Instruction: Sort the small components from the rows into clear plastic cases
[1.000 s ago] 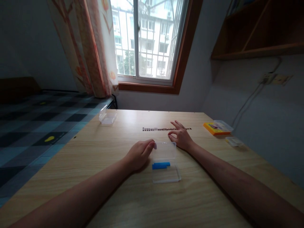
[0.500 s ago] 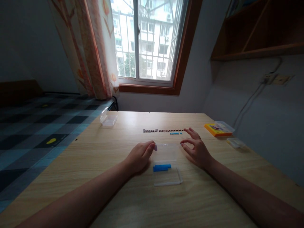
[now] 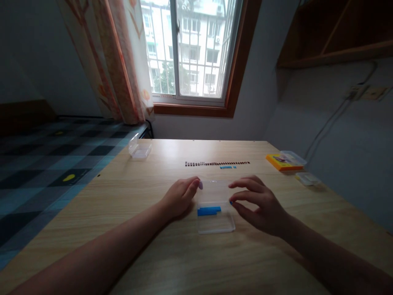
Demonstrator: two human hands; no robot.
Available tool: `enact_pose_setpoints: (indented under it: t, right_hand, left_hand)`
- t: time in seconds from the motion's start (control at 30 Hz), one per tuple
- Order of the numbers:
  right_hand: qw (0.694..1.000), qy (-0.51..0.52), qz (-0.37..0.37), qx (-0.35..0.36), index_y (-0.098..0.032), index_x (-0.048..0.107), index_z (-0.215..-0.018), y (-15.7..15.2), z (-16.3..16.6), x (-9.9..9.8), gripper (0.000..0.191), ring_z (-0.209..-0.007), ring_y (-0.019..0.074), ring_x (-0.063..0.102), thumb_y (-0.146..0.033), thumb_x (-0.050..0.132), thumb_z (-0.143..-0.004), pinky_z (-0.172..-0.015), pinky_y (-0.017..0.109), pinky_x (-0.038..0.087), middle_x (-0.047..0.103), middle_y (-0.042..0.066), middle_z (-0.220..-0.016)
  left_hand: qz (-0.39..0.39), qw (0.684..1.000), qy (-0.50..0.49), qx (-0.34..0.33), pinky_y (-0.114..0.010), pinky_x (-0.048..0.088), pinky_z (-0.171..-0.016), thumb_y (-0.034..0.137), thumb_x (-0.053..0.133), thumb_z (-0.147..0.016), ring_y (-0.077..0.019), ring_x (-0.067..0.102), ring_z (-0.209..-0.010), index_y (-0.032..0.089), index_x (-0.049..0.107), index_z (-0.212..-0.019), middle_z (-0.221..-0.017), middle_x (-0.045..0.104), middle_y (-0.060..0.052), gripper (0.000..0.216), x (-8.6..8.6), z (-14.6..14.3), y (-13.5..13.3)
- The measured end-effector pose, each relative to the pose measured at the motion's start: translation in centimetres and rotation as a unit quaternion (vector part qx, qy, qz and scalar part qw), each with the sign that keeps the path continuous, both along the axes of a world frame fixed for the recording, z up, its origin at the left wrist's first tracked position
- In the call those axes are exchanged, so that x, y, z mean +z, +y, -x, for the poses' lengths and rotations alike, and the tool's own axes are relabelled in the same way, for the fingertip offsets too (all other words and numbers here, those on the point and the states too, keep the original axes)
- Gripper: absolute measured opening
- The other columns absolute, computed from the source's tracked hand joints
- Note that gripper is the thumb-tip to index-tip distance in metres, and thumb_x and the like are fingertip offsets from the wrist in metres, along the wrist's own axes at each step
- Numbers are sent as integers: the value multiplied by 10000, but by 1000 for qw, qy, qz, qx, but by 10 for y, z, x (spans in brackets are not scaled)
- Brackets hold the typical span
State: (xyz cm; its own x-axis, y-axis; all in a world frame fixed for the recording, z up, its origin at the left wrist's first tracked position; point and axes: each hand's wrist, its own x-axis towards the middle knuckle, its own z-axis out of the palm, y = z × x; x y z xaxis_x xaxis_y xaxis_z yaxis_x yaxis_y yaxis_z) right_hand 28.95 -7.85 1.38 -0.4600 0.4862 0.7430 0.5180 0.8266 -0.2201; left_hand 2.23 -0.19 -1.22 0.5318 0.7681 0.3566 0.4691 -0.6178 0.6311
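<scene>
A clear plastic box (image 3: 215, 228) lies on the table with its lid (image 3: 214, 191) folded back flat on the far side. Blue rods or strips of joined small blocks (image 3: 208, 211) line the far part of its tray. My left hand (image 3: 183, 196) is closed at the lid's left edge, thumb and fingers on it. Close to the box's right side, my right hand (image 3: 256, 203) pinches a tiny blue piece (image 3: 231, 202) between thumb and index finger, its other fingers raised. Beyond the lid, several small blue pieces (image 3: 226, 167) sit in a short row.
Behind the blue pieces runs a long row of tiny dark pieces (image 3: 215, 164). An open clear case (image 3: 140, 151) stands at the far left. A yellow-orange box (image 3: 284, 163) and a small clear case (image 3: 308, 178) are at the right edge of the wooden table (image 3: 101, 213).
My right hand has drawn back from the rows toward the right side of the box, with a tiny blue piece now visible in its pinch. My left hand stays at the lid.
</scene>
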Motion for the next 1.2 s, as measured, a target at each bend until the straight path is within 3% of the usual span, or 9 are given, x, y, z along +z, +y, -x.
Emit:
enact_pose_setpoints:
  t: [0.1,0.2,0.47,1.03,1.2]
  right_hand:
    - [994,-20,86,59,-218,725,-935,-2,11,-8,116,-1022,214,603,-124,670,-895,-906,380,517,703,68,-1086]
    - [987,-34,139,67,-220,740,-900,-3,18,-15,107,-1000,206,590,-129,688,-881,-886,363,504,693,60,-1047]
    - [974,-65,206,74,-230,784,-857,-2,20,-19,122,-892,195,571,-140,704,-835,-785,336,473,656,54,-913]
    - [967,-117,226,5,-242,776,-812,4,13,-19,90,-830,189,561,-181,722,-851,-758,336,433,668,36,-853]
    - [975,-95,197,30,-220,785,-891,1,11,-13,179,-819,187,563,-131,631,-875,-745,333,429,672,52,-852]
  left_hand:
    - [1,1000,-8,7,-289,438,-656,456,244,-1042,-194,588,-696,181,643,-845,-667,607,-16,523,0,-1,0]
    - [2,1000,-13,7,-289,433,-652,457,253,-1040,-192,585,-691,179,642,-832,-663,600,-14,522,0,-1,1]
    - [6,1000,-19,0,-284,433,-653,457,263,-1048,-187,592,-695,175,656,-852,-671,611,-12,522,-1,-1,1]
    - [-8,1000,23,-14,-306,442,-731,445,302,-1033,-203,627,-736,192,645,-850,-752,669,-35,464,4,-1,-5]
    - [-11,1000,24,-12,-305,444,-738,433,298,-1035,-203,632,-752,190,645,-857,-774,678,-39,459,4,-2,-4]
